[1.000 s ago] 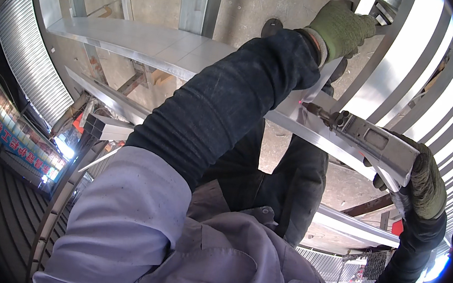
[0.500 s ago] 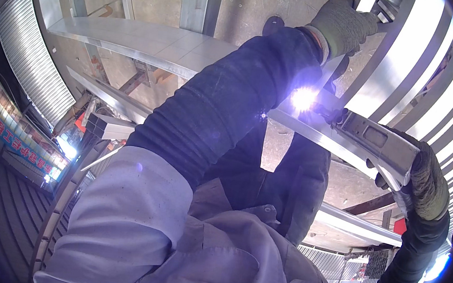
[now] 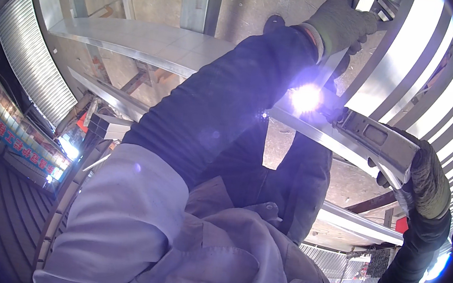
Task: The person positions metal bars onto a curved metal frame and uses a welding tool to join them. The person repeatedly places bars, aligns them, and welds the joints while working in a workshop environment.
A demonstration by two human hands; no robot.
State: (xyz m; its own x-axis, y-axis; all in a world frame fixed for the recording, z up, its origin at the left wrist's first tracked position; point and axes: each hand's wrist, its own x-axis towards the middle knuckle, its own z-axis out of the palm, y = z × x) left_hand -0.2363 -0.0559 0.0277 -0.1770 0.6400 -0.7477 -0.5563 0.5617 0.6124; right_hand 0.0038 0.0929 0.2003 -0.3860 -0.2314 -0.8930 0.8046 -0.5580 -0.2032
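My right hand (image 3: 430, 185), in a grey-green work glove, is wrapped round the handle of a welding torch (image 3: 376, 136). A bright arc (image 3: 305, 98) glares at the torch's tip, on a silver metal beam (image 3: 342, 145) running across in front of me. The glare hides the spot under it. Higher up, my left hand (image 3: 339, 27), gloved too, is closed over a narrow metal bar (image 3: 331, 68) that meets the beam near the arc. Part of its grip is hidden behind the glove.
Long bright metal bars (image 3: 407, 50) lie side by side at the right. A wide silver beam (image 3: 138, 38) crosses at the left, with square tube ends (image 3: 107, 127) below it. Corrugated metal sheeting (image 3: 34, 55) stands far left. My legs (image 3: 302, 182) are under the work.
The arc's glow looks slightly larger. My left forearm has shifted a little to the left, while the torch stays almost in the same place.
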